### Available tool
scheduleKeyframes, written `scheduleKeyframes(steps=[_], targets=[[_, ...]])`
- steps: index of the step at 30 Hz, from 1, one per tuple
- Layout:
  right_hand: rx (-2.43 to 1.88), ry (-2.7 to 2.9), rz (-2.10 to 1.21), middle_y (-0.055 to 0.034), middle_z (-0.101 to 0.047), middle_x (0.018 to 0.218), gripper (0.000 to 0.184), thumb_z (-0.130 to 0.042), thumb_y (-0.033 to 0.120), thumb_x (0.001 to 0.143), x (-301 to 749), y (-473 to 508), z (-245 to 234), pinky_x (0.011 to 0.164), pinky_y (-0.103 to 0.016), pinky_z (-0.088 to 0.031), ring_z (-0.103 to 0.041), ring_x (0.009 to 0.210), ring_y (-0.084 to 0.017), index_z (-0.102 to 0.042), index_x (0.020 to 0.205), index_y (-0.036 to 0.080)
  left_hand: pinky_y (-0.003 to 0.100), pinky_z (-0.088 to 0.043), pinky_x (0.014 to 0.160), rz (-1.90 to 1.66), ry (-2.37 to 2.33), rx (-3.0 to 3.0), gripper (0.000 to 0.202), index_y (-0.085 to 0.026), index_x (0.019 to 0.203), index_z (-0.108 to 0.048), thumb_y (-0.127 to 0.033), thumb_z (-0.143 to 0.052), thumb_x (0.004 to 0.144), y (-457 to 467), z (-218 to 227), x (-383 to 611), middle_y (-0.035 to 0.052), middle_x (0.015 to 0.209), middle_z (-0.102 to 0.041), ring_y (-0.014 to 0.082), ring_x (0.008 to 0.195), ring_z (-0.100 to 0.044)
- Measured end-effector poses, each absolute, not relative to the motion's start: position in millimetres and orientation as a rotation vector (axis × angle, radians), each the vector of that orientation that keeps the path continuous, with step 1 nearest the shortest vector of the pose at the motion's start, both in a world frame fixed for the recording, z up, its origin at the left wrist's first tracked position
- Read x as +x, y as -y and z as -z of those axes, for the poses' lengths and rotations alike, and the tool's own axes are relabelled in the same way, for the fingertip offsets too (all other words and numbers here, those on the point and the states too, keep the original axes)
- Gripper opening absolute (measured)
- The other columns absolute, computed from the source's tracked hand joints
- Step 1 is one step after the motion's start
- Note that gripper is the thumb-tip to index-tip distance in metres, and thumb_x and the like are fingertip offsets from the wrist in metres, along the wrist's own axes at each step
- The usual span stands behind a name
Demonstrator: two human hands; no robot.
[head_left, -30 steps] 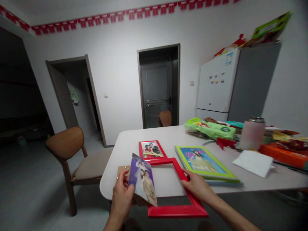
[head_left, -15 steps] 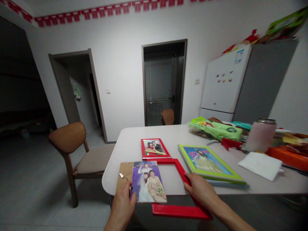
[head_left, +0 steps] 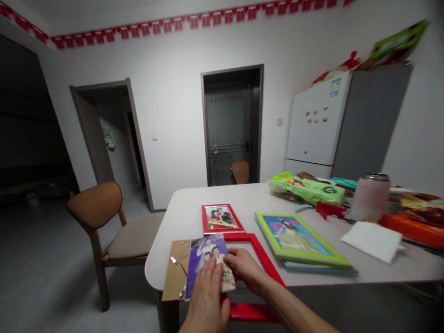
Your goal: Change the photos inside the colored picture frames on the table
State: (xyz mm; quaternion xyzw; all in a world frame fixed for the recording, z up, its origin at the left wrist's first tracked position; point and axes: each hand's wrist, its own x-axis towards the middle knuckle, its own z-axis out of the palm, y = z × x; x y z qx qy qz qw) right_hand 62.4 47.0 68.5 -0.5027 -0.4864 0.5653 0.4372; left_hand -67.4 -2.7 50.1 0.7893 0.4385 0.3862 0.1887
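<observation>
A wedding photo point(head_left: 197, 275) with a purple background lies over a brown backing board point(head_left: 173, 273) that has metal clips. My left hand point(head_left: 210, 291) lies across the photo's lower part, its fingers over the face and its thumb by the lower edge. From the other side, my right hand point(head_left: 246, 270) pinches the photo's right edge. Beneath both hands is a red picture frame point(head_left: 267, 261), its near side reaching past the table edge. Part of the picture and of this frame is hidden by my hands.
Behind lies a red-framed photo point(head_left: 222, 218). To the right are a green-framed picture point(head_left: 301, 238) on other frames, a white tissue point(head_left: 373, 240), a green package point(head_left: 308, 188) and a pink cup point(head_left: 370, 199). A chair point(head_left: 99, 206) stands left of the white table point(head_left: 161, 249).
My right hand has left the red frame and moved left onto the photo's right edge. My left hand has shifted right over the photo, uncovering more of the backing board.
</observation>
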Motion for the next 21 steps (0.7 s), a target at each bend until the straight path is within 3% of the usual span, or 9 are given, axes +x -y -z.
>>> scheduleKeyframes(steps=[4,7,9,12,15,18,21], targets=[[-1.045,1.207,-1.316,0.0018,-0.056,0.061,0.034,-0.050,0.030,0.065,55.8,-34.7,-104.9,0.039,-0.017,-0.036,-0.047,0.045,-0.006,-0.056,0.095,0.014,0.039,-0.024,0.099,-1.407,-1.143,2.078,0.052,-0.016,0.116,-0.046,-0.008,-0.044,0.064,-6.3,-62.3,-60.1,0.0086,0.123,-0.044,0.0235,0.116,-0.035],[-1.057,1.220,-1.197,-0.0032,-0.059,0.077,0.043,-0.049,0.040,0.068,61.1,-27.1,-109.0,0.046,-0.019,-0.041,-0.053,0.059,-0.010,-0.052,0.104,0.016,0.034,-0.029,0.096,-1.672,-1.089,1.689,0.036,-0.018,0.110,-0.050,-0.021,-0.044,0.075,-6.1,-77.8,-54.4,0.0065,0.114,-0.053,0.0208,0.110,-0.042],[-1.181,1.155,-1.167,-0.0055,-0.060,0.085,0.046,-0.049,0.041,0.068,68.3,-24.7,-95.4,0.051,-0.022,-0.044,-0.056,0.070,-0.014,-0.049,0.108,0.018,0.032,-0.033,0.093,-1.756,-1.035,1.370,0.035,-0.017,0.109,-0.050,-0.031,-0.046,0.077,-3.9,-83.0,-46.5,0.0071,0.110,-0.056,0.0211,0.107,-0.046],[-1.240,0.932,-1.292,-0.0074,-0.062,0.088,0.048,-0.045,0.036,0.071,81.7,-24.0,-67.8,0.055,-0.026,-0.046,-0.059,0.071,-0.015,-0.039,0.116,0.020,0.031,-0.041,0.085,-1.716,-0.914,1.034,0.045,-0.014,0.109,-0.048,-0.041,-0.049,0.074,-2.5,-78.7,-31.7,0.0097,0.102,-0.060,0.0226,0.099,-0.052],[-1.143,0.860,-1.342,-0.0064,-0.065,0.083,0.047,-0.040,0.027,0.071,100.3,-25.9,-56.8,0.053,-0.028,-0.047,-0.061,0.065,-0.016,-0.037,0.117,0.019,0.031,-0.044,0.080,-1.645,-0.817,0.916,0.051,-0.014,0.113,-0.043,-0.041,-0.052,0.071,-5.9,-67.2,-24.6,0.0113,0.104,-0.058,0.0229,0.095,-0.054],[-1.166,0.888,-1.325,-0.0061,-0.067,0.076,0.049,-0.039,0.020,0.067,125.0,-31.6,-65.2,0.051,-0.027,-0.047,-0.062,0.061,-0.017,-0.039,0.116,0.016,0.030,-0.040,0.085,-1.543,-0.867,1.019,0.056,-0.012,0.118,-0.036,-0.033,-0.054,0.069,-10.3,-57.2,-31.6,0.0143,0.117,-0.049,0.0224,0.104,-0.048],[-1.232,0.932,-1.346,-0.0058,-0.067,0.070,0.052,-0.040,0.012,0.062,146.3,-41.1,-72.5,0.049,-0.026,-0.047,-0.062,0.057,-0.017,-0.041,0.114,0.013,0.028,-0.033,0.092,-1.331,-1.118,1.331,0.051,-0.010,0.115,-0.040,-0.025,-0.052,0.068,-9.2,-52.2,-43.9,0.0135,0.120,-0.046,0.0201,0.110,-0.042]])
